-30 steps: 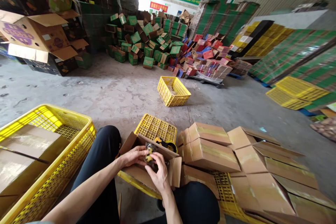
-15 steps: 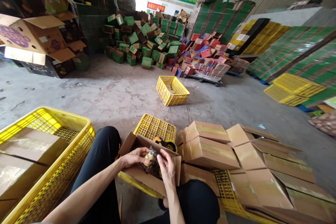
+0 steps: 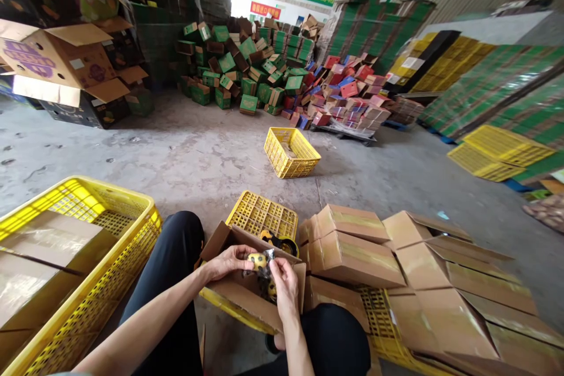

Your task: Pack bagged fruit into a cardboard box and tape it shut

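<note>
Over an open cardboard box (image 3: pixel 242 295) between my knees, both hands hold a small yellow item in a clear plastic wrapper (image 3: pixel 256 259). It has dark spots or print; whether it is a fruit is unclear. My left hand (image 3: pixel 227 262) pinches its yellow end between thumb and fingers. At the other end, my right hand (image 3: pixel 284 282) is closed on the loose plastic. Below them in the box lies another yellow and dark item (image 3: pixel 272 290), partly hidden by the right hand. A yellow-and-black tape dispenser (image 3: pixel 282 242) sits just behind the box.
Folded cardboard boxes (image 3: pixel 352 252) are piled at my right on yellow crates. A big yellow crate (image 3: pixel 150 217) with a cardboard box stands at my left. An overturned yellow crate (image 3: pixel 264 214) is behind the open box. Another yellow crate (image 3: pixel 293 167) stands farther off on the concrete floor.
The wrapped item has turned from tilted to nearly level. My right hand has gone from open fingers beside it to gripping the plastic at its end. The view has shifted slightly.
</note>
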`<act>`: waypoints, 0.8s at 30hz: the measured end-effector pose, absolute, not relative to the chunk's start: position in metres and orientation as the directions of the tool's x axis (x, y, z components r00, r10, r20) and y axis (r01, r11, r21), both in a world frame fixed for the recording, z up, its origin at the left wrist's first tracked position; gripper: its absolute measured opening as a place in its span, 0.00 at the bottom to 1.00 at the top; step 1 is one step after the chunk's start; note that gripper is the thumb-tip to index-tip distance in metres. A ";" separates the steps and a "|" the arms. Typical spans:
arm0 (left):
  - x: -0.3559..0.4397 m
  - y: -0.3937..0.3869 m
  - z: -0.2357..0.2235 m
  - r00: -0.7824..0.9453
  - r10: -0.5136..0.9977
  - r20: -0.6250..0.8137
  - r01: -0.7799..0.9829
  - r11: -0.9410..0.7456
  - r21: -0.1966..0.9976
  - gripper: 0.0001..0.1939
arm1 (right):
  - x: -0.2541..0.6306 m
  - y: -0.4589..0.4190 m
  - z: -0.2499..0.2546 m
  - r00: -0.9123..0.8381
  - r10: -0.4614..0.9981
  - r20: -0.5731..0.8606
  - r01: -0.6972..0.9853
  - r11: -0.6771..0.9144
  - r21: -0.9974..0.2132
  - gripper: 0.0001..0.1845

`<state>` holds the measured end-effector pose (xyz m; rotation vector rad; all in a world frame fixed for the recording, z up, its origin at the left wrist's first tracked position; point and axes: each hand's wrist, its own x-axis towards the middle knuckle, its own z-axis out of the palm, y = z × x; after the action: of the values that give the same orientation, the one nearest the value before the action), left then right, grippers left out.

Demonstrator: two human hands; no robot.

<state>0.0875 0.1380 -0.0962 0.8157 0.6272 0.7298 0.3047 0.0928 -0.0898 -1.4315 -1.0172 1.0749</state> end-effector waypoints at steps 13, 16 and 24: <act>0.084 0.140 -0.095 0.552 0.820 -0.149 -0.353 0.392 0.849 0.27 | 0.299 0.090 -0.083 0.102 0.977 -0.187 -0.107 -0.176 -0.979 0.35; 0.085 0.139 -0.096 0.575 0.806 -0.137 -0.352 0.395 0.849 0.27 | 0.300 0.089 -0.083 0.067 0.971 -0.227 -0.052 -0.224 -0.973 0.37; 0.086 0.141 -0.099 0.522 0.832 -0.187 -0.352 0.410 0.841 0.24 | 0.300 0.086 -0.080 0.207 0.966 -0.156 0.090 -0.177 -0.980 0.37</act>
<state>0.0858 0.1406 -0.0992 0.8398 0.6668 0.8191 0.3003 0.0859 -0.0805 -1.5003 -1.0508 1.1250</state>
